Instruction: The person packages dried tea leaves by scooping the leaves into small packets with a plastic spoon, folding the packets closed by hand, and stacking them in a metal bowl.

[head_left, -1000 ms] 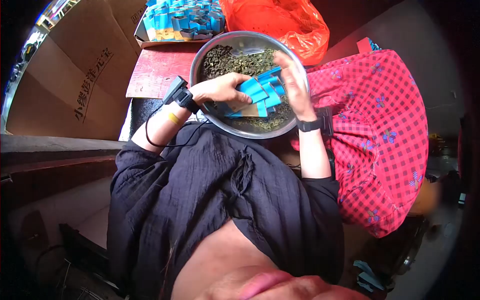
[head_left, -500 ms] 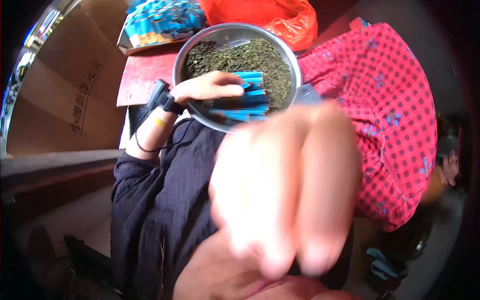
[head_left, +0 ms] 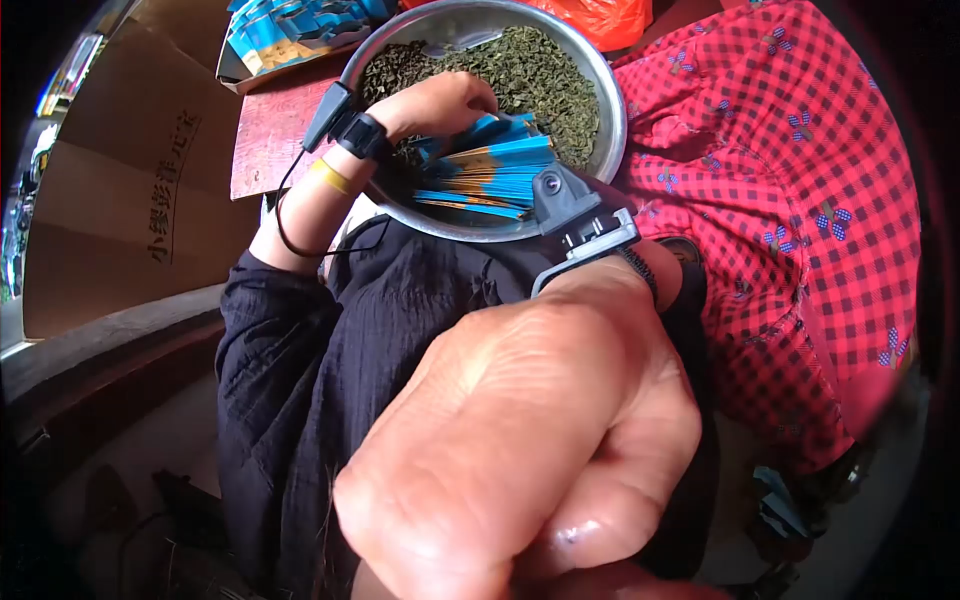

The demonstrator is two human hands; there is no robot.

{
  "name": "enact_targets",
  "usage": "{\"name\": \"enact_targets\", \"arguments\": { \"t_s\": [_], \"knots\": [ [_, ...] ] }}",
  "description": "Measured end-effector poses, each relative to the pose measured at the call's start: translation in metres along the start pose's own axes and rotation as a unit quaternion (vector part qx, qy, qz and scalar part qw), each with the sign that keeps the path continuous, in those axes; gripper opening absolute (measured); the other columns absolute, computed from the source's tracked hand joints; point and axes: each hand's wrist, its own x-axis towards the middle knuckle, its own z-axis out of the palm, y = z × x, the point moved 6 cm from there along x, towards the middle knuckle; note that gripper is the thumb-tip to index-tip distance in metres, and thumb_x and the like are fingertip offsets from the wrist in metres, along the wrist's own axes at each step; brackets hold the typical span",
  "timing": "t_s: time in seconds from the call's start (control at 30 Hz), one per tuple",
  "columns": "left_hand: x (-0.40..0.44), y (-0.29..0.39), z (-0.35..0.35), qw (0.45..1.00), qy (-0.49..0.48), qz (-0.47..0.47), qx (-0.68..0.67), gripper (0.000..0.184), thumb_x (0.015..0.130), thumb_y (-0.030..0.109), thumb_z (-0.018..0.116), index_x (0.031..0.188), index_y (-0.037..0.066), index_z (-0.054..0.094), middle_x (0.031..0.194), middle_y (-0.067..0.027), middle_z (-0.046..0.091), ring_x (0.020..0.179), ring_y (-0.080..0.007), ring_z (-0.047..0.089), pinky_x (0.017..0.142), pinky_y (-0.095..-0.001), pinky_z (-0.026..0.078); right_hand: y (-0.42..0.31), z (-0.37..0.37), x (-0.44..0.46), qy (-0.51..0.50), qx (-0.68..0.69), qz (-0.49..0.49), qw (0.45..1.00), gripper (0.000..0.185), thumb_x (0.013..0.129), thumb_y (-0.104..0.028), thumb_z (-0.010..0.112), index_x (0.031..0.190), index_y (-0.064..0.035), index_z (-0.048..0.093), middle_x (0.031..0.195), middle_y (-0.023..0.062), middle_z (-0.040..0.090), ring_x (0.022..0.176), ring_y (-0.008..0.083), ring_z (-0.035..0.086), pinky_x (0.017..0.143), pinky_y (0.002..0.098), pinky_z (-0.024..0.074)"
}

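Observation:
In the metal bowl, my left hand bends its fingers down over the dried green leaves, at the upper left edge of a fanned stack of blue and orange paper packets. Its fingertips are hidden, so what they grip does not show. Close to the camera, my right hand is curled into a fist near my face. The thumb tip looks wet or shiny. Anything inside those fingers is out of sight. Both wrists wear strapped dark devices.
More blue packets fill a carton at the upper left, beside a red plastic bag. A large cardboard box stands left. Red checked cloth spreads on the right. The bowl stands by a worn pink board.
My right hand has turned and come lower and closer to the camera. My left hand has shifted off the packets' top and curled its fingers. The view has tilted down.

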Motion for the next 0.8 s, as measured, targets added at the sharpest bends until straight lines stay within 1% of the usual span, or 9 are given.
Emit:
{"name": "enact_targets", "arguments": {
  "t_s": [0.17,0.33,0.43,0.5,0.53,0.6,0.63,0.7,0.8],
  "knots": [
    [-0.010,0.021,0.011,0.989,-0.141,0.024,0.034,0.032,0.081,0.023,0.065,0.108,0.005,0.068,0.095,-0.0145,0.070,0.088,-0.0267,0.067,0.080,-0.0356,0.052,0.008,-0.001,0.004,0.021,0.013,-0.011,1.000,0.014,0.089,-0.013,0.053,0.090,-0.0012,0.061,0.084,0.0050,0.063,0.065,0.0103,0.057,0.066,0.0192,0.0445],
    [-0.010,0.018,0.032,0.964,-0.238,0.022,-0.112,0.044,0.080,0.010,0.066,0.121,-0.003,0.058,0.105,-0.0142,0.068,0.095,-0.0160,0.063,0.084,-0.0299,0.051,0.010,-0.007,0.001,0.045,0.017,-0.008,0.999,0.011,0.088,-0.010,0.053,0.089,-0.0015,0.060,0.082,0.0018,0.063,0.062,0.0046,0.056,0.065,0.0133,0.0430],
    [-0.030,0.036,0.020,0.946,-0.260,-0.029,-0.191,0.045,0.078,0.012,0.066,0.119,-0.006,0.058,0.104,-0.0124,0.069,0.096,-0.0162,0.065,0.084,-0.0314,0.052,0.012,-0.028,-0.013,0.124,-0.051,0.007,0.991,0.013,0.089,-0.010,0.052,0.088,-0.0015,0.061,0.085,0.0074,0.064,0.068,0.0130,0.059,0.066,0.0213,0.0462],
    [-0.024,0.022,0.029,0.911,-0.320,0.041,-0.256,0.040,0.080,0.011,0.064,0.114,-0.010,0.058,0.094,-0.0117,0.070,0.093,-0.0152,0.064,0.080,-0.0307,0.052,0.025,-0.010,-0.013,0.161,-0.094,0.018,0.982,0.014,0.089,-0.011,0.052,0.087,-0.0015,0.062,0.088,0.0111,0.064,0.073,0.0186,0.060,0.067,0.0266,0.0483],
    [-0.016,-0.002,0.042,0.914,-0.312,0.039,-0.257,0.040,0.080,0.011,0.064,0.114,-0.010,0.058,0.094,-0.0117,0.070,0.093,-0.0152,0.064,0.080,-0.0307,0.052,-0.007,-0.106,-0.046,0.178,-0.116,0.025,0.977,0.015,0.090,-0.011,0.051,0.086,-0.0015,0.062,0.089,0.0129,0.065,0.075,0.0215,0.061,0.067,0.0293,0.0494],
    [0.005,-0.038,0.056,0.910,-0.196,0.100,-0.350,0.024,0.084,0.010,0.063,0.105,0.000,0.066,0.091,-0.0054,0.068,0.083,-0.0126,0.060,0.076,-0.0285,0.049,-0.006,-0.119,-0.050,0.212,-0.166,0.041,0.962,0.017,0.090,-0.011,0.051,0.086,-0.0016,0.063,0.092,0.0166,0.065,0.080,0.0271,0.063,0.068,0.0346,0.0516],
    [-0.014,0.003,0.023,0.955,-0.230,0.046,-0.183,0.018,0.087,0.014,0.062,0.100,0.002,0.067,0.081,-0.0023,0.067,0.075,-0.0106,0.058,0.072,-0.0265,0.048,-0.016,-0.155,-0.061,0.262,-0.332,0.069,0.904,0.020,0.087,-0.008,0.048,0.095,-0.0011,0.065,0.094,0.0131,0.067,0.083,0.0238,0.063,0.071,0.0318,0.0506],
    [-0.017,0.013,0.009,0.971,-0.181,0.018,-0.158,0.018,0.090,0.017,0.058,0.097,0.003,0.067,0.074,-0.0016,0.064,0.070,-0.0092,0.056,0.069,-0.0270,0.048,-0.013,-0.231,-0.114,0.382,-0.449,0.207,0.781,0.027,0.082,-0.008,0.053,0.105,-0.0032,0.066,0.104,0.0112,0.068,0.095,0.0173,0.064,0.076,0.0304,0.0503],
    [-0.009,-0.001,0.006,0.972,-0.156,0.096,-0.145,0.020,0.092,0.018,0.056,0.098,0.001,0.065,0.075,-0.0036,0.064,0.069,-0.0104,0.056,0.067,-0.0280,0.048,0.006,-0.293,-0.174,0.319,-0.646,0.397,0.568,0.029,0.086,-0.011,0.045,0.106,-0.0073,0.066,0.094,0.0114,0.067,0.083,0.0212,0.064,0.074,0.0329,0.0512]
  ]
}}
